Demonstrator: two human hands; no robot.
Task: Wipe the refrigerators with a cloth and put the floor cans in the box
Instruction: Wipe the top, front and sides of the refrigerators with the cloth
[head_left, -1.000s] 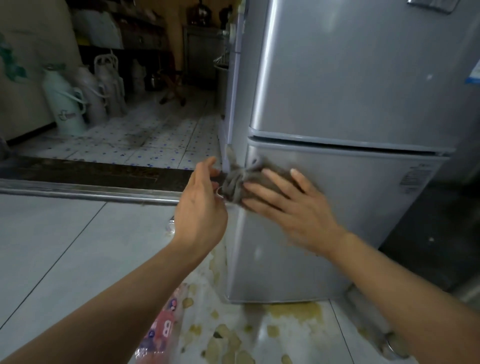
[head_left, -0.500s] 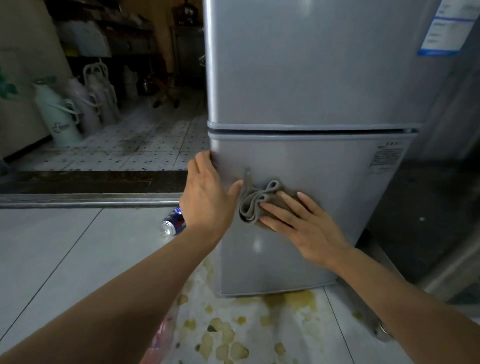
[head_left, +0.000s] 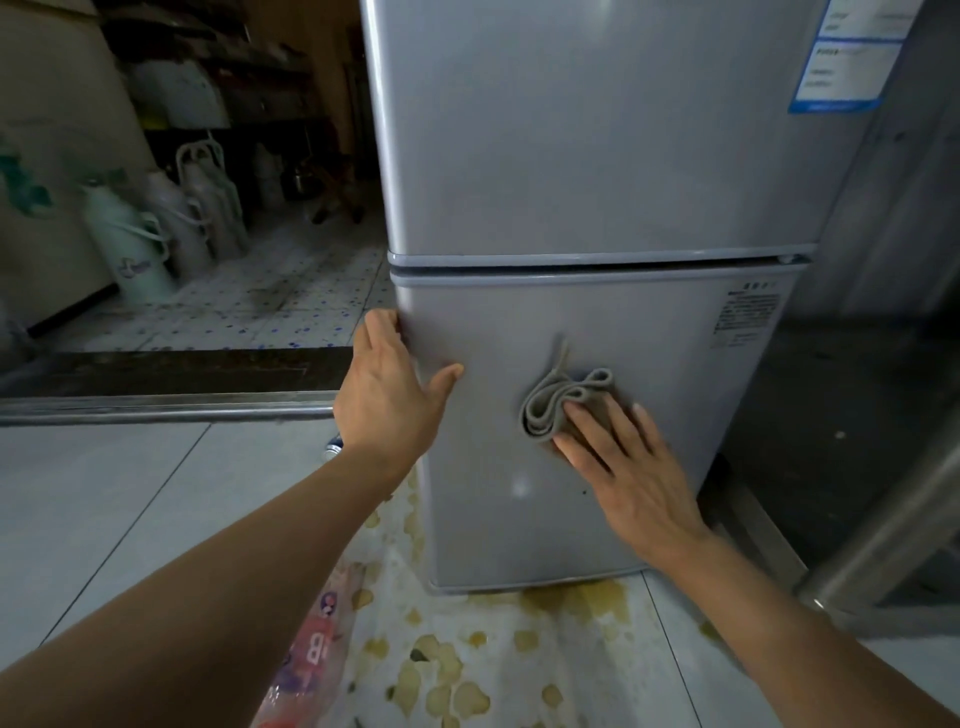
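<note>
A silver two-door refrigerator (head_left: 597, 156) fills the upper middle of the head view. My right hand (head_left: 623, 467) presses a folded grey cloth (head_left: 558, 405) flat against the lower door, fingers spread over it. My left hand (head_left: 389, 395) rests open on the lower door's left edge, fingers around the corner and thumb on the front. A can (head_left: 332, 446) lies on the floor behind my left wrist, mostly hidden.
A stained plastic sheet (head_left: 493, 660) covers the floor under the refrigerator. A pink printed bag (head_left: 306, 654) lies by my left forearm. A metal door track (head_left: 156, 408) crosses the floor at left. Several thermos jugs (head_left: 135, 249) stand beyond it. A steel leg (head_left: 883, 519) rises at right.
The cloth and my right hand slid from the lower door's left edge toward its middle. My left hand settled on the door's left edge. The view shifted to face the refrigerator front.
</note>
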